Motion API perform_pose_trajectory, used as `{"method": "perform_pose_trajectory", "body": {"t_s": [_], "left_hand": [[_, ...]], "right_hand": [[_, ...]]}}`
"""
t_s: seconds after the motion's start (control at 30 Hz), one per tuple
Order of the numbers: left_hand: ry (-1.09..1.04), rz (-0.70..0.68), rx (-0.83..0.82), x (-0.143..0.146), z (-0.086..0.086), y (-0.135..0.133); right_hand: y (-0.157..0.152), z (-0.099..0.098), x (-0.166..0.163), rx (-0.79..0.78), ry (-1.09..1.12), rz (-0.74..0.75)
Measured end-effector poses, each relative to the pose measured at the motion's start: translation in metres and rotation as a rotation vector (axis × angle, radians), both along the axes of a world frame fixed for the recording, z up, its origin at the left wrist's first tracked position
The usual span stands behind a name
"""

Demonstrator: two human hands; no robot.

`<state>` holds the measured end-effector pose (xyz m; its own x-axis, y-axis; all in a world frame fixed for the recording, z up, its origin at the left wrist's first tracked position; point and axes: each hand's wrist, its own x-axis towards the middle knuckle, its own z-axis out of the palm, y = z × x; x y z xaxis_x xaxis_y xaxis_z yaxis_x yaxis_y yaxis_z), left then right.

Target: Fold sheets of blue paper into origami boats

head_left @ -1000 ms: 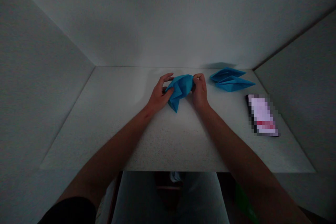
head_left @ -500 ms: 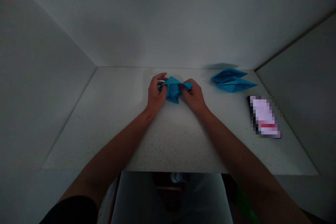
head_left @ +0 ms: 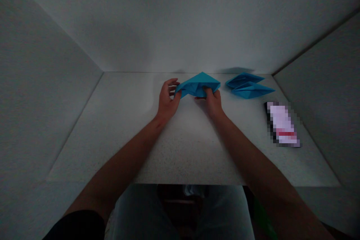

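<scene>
A blue folded paper shape [head_left: 199, 83] is held just above the white table [head_left: 180, 150] near its far side. My right hand [head_left: 213, 100] pinches its lower edge from beneath, fingers closed on the paper. My left hand [head_left: 167, 99] touches the shape's left tip with thumb and fingertips, the other fingers loosely curled. The paper now looks like a wide, pointed boat form, peak upward.
Two finished blue paper boats [head_left: 247, 86] lie stacked at the far right of the table. A phone [head_left: 282, 124] with a lit, blurred screen lies near the right edge. White walls close in the table on three sides.
The crumpled-looking paper between my hands has been pulled outward and spread into a wide flat boat shape. Both hands moved slightly apart; the right hand shifted right.
</scene>
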<state>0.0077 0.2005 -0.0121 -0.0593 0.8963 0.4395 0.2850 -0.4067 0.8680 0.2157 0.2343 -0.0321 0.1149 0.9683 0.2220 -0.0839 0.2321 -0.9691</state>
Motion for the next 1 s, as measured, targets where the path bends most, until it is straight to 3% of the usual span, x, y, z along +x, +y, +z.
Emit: {"method": "perform_pose_trajectory", "body": {"t_s": [0.3,0.47,0.67,1.0], "left_hand": [[-0.009,0.058,0.062,-0.008,-0.007,0.009],[0.06,0.166,0.16,-0.007,0.006,0.0],[0.266,0.076,0.181,-0.002,0.024,-0.016],[0.373,0.163,0.199,0.002,0.025,-0.018]], "right_hand": [[-0.005,0.01,0.007,0.131,-0.174,-0.006],[-0.011,0.02,0.003,0.151,-0.198,0.035],[-0.016,0.025,-0.002,0.196,-0.238,0.084],[-0.026,0.033,0.001,0.552,-0.482,0.214]]}}
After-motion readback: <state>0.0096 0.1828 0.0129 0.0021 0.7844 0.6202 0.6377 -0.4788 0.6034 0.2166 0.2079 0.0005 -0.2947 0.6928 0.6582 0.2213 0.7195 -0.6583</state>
